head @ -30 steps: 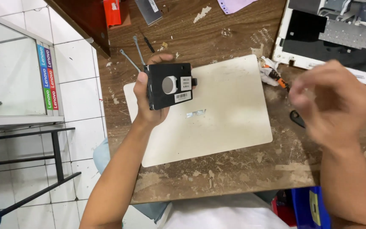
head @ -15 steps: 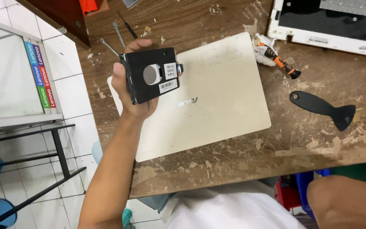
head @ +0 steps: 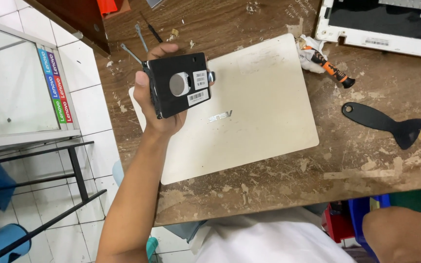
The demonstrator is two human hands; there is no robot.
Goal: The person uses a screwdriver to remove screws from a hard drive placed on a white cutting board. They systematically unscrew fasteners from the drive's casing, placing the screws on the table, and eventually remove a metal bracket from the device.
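Gripping a black rectangular drive (head: 179,85) in the left hand (head: 154,109), fingers wrapped round its edges, thumb at the near side, fingertips over the top edge. Drive held raised above the table, over the upper left corner of the laptop; face toward the camera, showing a round silver disc and two white labels.

Right hand: only a forearm or elbow (head: 403,234) shows at the lower right, below the table edge; whether that hand is spread or closed cannot be told.

Closed cream laptop (head: 249,122): lies flat on the worn wooden table (head: 366,165), lid up, set at a slight angle.

Black plastic pry tool (head: 383,122): flat on the table, right of the laptop, apart from it.

Orange-and-black screwdriver (head: 330,68): near the laptop's upper right corner, resting against a crumpled white cloth (head: 308,51).

White laptop frame (head: 381,24): top right, dark inside.

Two thin metal tools (head: 135,44): on the table just beyond the left hand.
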